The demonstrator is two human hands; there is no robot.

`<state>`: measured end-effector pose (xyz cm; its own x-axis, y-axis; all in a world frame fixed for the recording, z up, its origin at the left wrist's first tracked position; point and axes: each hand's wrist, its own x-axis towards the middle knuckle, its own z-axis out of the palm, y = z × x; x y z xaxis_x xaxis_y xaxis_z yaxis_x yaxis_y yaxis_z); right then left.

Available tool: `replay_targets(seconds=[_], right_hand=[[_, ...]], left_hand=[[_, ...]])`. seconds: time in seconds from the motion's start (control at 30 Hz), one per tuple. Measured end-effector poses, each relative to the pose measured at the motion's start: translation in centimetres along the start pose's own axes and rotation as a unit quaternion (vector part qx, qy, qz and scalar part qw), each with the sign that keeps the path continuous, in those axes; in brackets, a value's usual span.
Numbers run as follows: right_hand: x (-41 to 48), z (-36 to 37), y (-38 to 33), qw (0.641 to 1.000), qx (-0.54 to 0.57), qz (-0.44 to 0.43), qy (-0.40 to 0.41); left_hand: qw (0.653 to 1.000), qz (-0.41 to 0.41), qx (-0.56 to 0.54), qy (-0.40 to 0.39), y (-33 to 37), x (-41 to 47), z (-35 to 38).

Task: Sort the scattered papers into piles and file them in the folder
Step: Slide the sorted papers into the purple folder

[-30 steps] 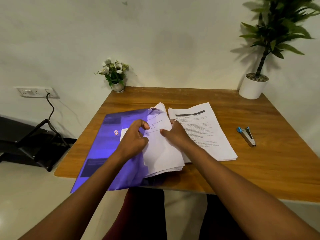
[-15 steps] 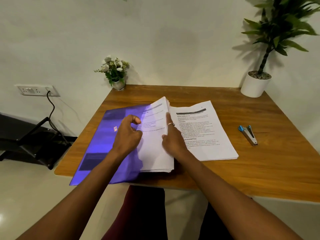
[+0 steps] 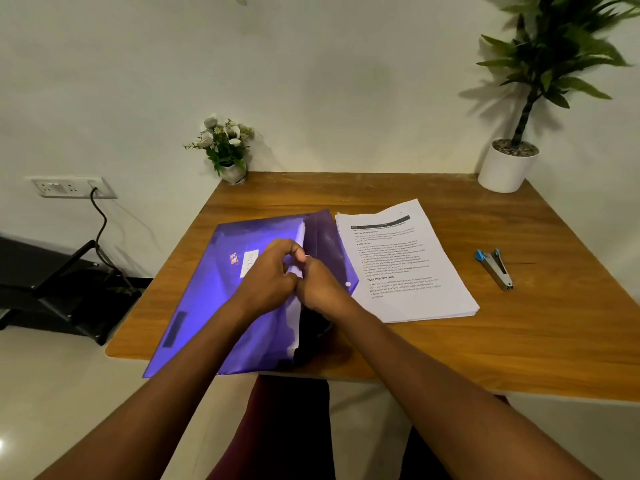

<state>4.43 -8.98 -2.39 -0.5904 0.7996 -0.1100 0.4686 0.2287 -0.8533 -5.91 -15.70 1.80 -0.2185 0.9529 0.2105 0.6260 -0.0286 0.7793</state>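
Purple folder (image 3: 214,292): lies flat on the tabletop (image 3: 519,341) at its left front, long axis running from the person toward the wall, mouth on its right side, flap (image 3: 329,247) laid open to the right.
Filed pile (image 3: 296,306): inside the folder, only its white right edge showing at the mouth.
Left hand (image 3: 266,275): on top of the folder at the mouth, fingers (image 3: 294,249) curled and pinching the white edge.
Right hand (image 3: 320,282): just beside the left, touching it, fingers hidden behind it; cannot tell what they grasp.
Second pile (image 3: 405,261): on the tabletop just right of the flap, squared, long axis also toward the wall, untouched.
Key relation: the second pile lies right of both hands and nearer the right hand; the mouth faces it, so it would likely slide in leftward.
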Motion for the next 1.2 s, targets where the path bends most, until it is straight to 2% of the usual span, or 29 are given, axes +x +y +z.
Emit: replay_targets(seconds=[0.1, 0.23, 0.37, 0.43, 0.5, 0.57, 0.63, 0.7, 0.77, 0.83, 0.9, 0.97, 1.07, 1.2], right_hand=[[0.9, 0.1, -0.7, 0.999, -0.015, -0.003, -0.035], [1.0, -0.3, -1.4, 0.995, -0.051, -0.009, -0.085], [1.0, -0.7, -1.3, 0.996, -0.033, -0.012, -0.082], [1.1, -2.0, -0.8, 0.999, -0.029, -0.036, -0.001], [1.2, -4.5, 0.8, 0.986, -0.060, -0.046, 0.148], [1.0, -8.1, 3.4, 0.952, -0.125, -0.003, 0.280], [0.7, -11.9, 6.8, 0.915, -0.209, 0.079, 0.335], [0.7, -14.3, 10.0, 0.900, -0.246, 0.151, 0.327], [0.6, -15.3, 11.9, 0.898, -0.241, 0.188, 0.317], [0.9, -15.4, 12.7, 0.896, -0.249, 0.180, 0.321], [1.3, -15.3, 12.6, 0.898, -0.254, 0.171, 0.316], [1.5, -15.1, 12.5, 0.903, -0.227, 0.181, 0.316], [1.5, -16.0, 11.6, 0.916, -0.162, 0.197, 0.309], [0.8, -20.2, 10.3, 0.946, -0.069, 0.236, 0.210]], left_hand=[[0.999, -0.010, -0.023, 0.026, 0.3, 0.2, 0.2], [0.999, -0.022, -0.049, 0.010, -0.7, 0.1, -0.1], [0.996, -0.027, -0.081, 0.018, -2.0, 0.2, 0.2], [0.995, -0.040, -0.084, 0.029, -2.1, 0.2, 0.8], [0.994, -0.053, -0.081, 0.050, -2.2, -0.2, 1.8], [0.993, -0.065, -0.081, 0.064, -2.9, -0.7, 3.0], [0.993, -0.065, -0.071, 0.074, -4.1, -1.3, 4.3], [0.994, -0.041, -0.046, 0.094, -5.3, -1.4, 5.3], [0.995, 0.005, -0.010, 0.097, -6.0, -1.1, 5.8], [0.997, 0.043, 0.016, 0.059, -6.2, -1.1, 6.0], [0.993, 0.070, 0.091, -0.001, -6.3, -1.0, 6.3], [0.983, 0.079, 0.161, -0.034, -6.4, -1.0, 6.5], [0.980, 0.081, 0.175, -0.045, -6.5, -0.8, 6.6], [0.980, 0.063, 0.179, -0.053, -5.8, -0.9, 6.4]])
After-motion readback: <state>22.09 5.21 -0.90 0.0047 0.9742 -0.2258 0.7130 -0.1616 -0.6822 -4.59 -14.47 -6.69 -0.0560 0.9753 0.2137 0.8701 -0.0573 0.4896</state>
